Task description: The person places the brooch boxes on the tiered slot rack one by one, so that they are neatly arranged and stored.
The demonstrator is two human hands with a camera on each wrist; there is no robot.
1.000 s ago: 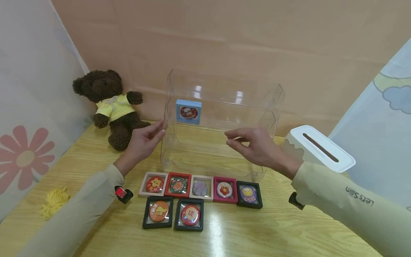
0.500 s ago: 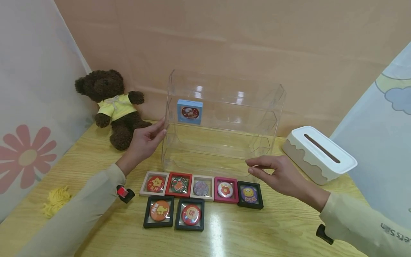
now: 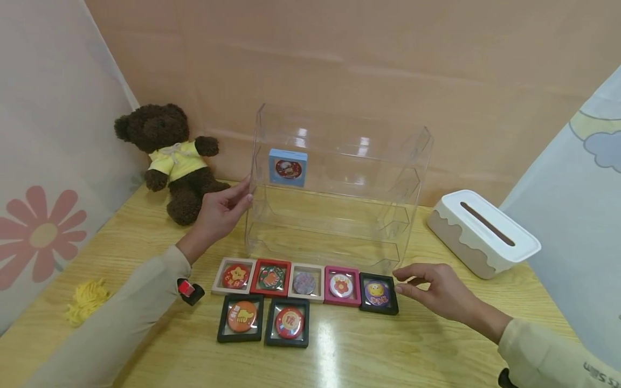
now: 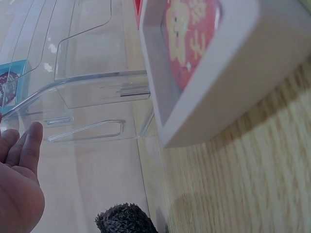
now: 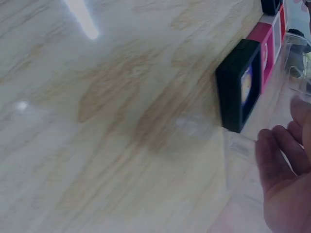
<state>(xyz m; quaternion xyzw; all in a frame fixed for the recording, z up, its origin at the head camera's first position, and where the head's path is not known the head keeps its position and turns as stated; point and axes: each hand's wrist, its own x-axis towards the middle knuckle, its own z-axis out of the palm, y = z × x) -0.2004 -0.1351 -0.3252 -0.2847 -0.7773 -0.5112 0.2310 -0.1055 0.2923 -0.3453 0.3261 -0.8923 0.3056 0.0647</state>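
Plainly, the wooden table (image 3: 436, 345) is the largest thing we have before us, and on it stands the clear rack (image 3: 339, 178), tiered and upright. The brown bear (image 3: 181, 164) sits to its left, and the tissue box (image 3: 485, 231) is to its right.

Our left hand (image 3: 218, 213) seems to pinch the rack's left edge between thumb and fingers. Our right hand (image 3: 439, 291) holds nothing; its thumb and forefinger are parted, just beside the black frame with the purple badge (image 3: 378, 293), and we cannot tell whether they touch it. Some yellow yarn (image 3: 89, 302) lies at the far left.

As for the small frames, we count just one on the rack: the blue frame (image 3: 288, 168), upright in its upper left part, though we cannot be sure of the tier. Seven lie on the table: five in a row before the rack, the purple-badged one at its right end, and two black frames (image 3: 287, 323) nearer us. If all belong on the rack, we judge the work barely begun, with seven left.
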